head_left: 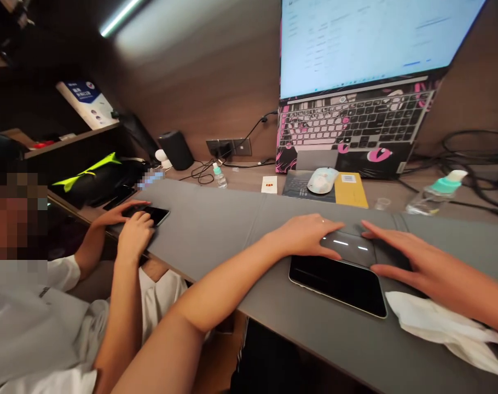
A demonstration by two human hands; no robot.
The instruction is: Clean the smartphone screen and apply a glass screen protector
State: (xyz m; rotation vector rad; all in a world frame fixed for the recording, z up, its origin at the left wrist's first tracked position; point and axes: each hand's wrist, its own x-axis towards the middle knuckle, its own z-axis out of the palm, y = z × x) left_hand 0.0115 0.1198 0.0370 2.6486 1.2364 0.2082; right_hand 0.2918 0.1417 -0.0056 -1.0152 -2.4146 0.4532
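The tablet [339, 284] lies flat on the grey mat that covers the surface [216, 230], straight ahead of me, its dark glass facing up and its near edge turned toward my chest. My left hand [304, 236] rests palm down at its far left corner. The fingers [333, 225] are stretched out and close together, laid on the glass and closed round nothing. My right hand [413, 262] comes in from the other side, spread wide, forefinger along the far edge and thumb lower down the right side. It is touching, not gripping.

The far half of the screen looks paler and throws back two streaks of light. Whether that is a thin sheet lying on the glass or only glare, I cannot tell.

I judge the tablet to be stiff, thin and fairly light, but slick on top and easy to smudge or crack — so the place to hold it is the metal rim, both long sides at once, never the face. The mat looks soft enough that it should not skid.

A crumpled white cloth [433, 320] lies just beside its near right corner. Beyond stand an open laptop [351, 117], a mouse [322, 179] and a tipped water bottle [433, 192]. Well apart to my left, another person's hands [136, 232] work on a phone [152, 212].
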